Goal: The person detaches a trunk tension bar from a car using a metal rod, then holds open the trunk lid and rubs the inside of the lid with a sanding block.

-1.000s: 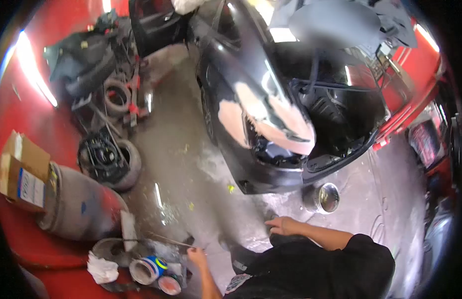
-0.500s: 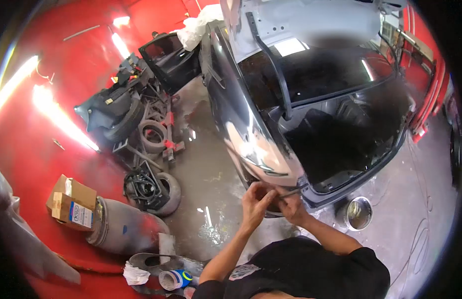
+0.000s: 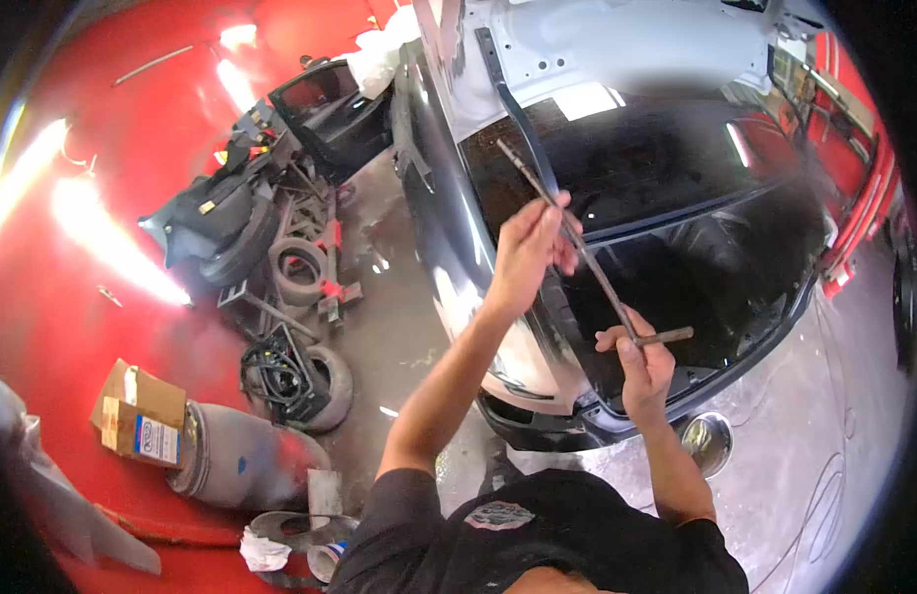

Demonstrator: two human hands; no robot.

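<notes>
A thin T-handled metal rod point(image 3: 601, 278) is held up at a slant over the open trunk point(image 3: 676, 287) of a car point(image 3: 431, 213). My left hand point(image 3: 526, 253) grips its shaft partway up, fingers curled round it. Lower down, my right hand point(image 3: 646, 371) pinches the rod close to its short crossbar, which sticks out to the right. The rod's far tip points up and left, in front of the dark rear window. Below my left forearm, the rear quarter panel point(image 3: 526, 376) shows a beige patch around a dark slot.
The raised trunk lid point(image 3: 627, 49) hangs over the far side, with a dark strut point(image 3: 523, 119). A metal bucket point(image 3: 708, 445) stands on the floor at right. Leftward are tires point(image 3: 300, 272), a detached car door point(image 3: 335, 119), a barrel point(image 3: 250, 455) and a cardboard box point(image 3: 142, 411).
Both hands have risen from the car's rear corner to above the trunk, spreading apart along the rod. The whole rod now shows. The view has shifted slightly.
</notes>
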